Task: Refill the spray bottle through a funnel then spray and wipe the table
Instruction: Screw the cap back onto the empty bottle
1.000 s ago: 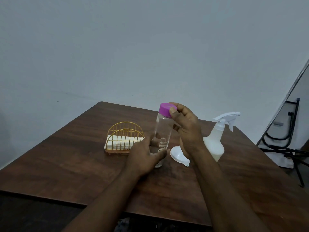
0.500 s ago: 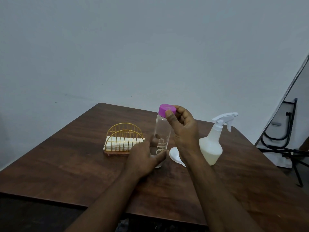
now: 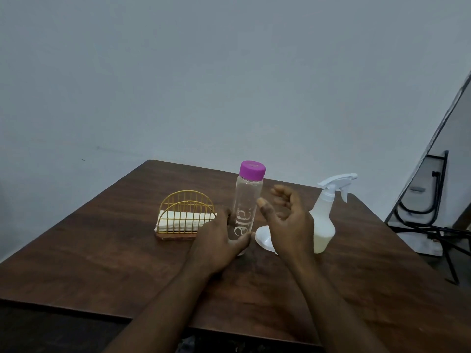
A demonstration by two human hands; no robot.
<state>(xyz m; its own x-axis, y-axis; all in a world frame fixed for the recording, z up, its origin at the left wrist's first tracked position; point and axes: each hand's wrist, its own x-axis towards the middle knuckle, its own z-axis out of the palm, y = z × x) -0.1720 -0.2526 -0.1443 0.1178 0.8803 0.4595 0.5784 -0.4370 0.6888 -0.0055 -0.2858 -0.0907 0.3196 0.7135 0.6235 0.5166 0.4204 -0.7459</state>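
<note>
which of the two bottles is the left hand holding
The clear bottle with the purple cap; the left hand grips its base. The white spray bottle stands untouched.

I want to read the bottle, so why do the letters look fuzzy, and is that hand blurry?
Head view: dim, soft light; the right hand is smeared by motion; the bottle is clear, so its pale letters look faint and partly hidden by the left hand.

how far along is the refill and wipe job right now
Nothing looks done yet. The left hand holds the clear bottle upright on the table with its purple cap on; the right hand is open beside it, off the cap. Left: uncap, take the trigger head off the spray bottle, set in the funnel, pour, spray, then wipe with the cloth in the gold rack.
</note>
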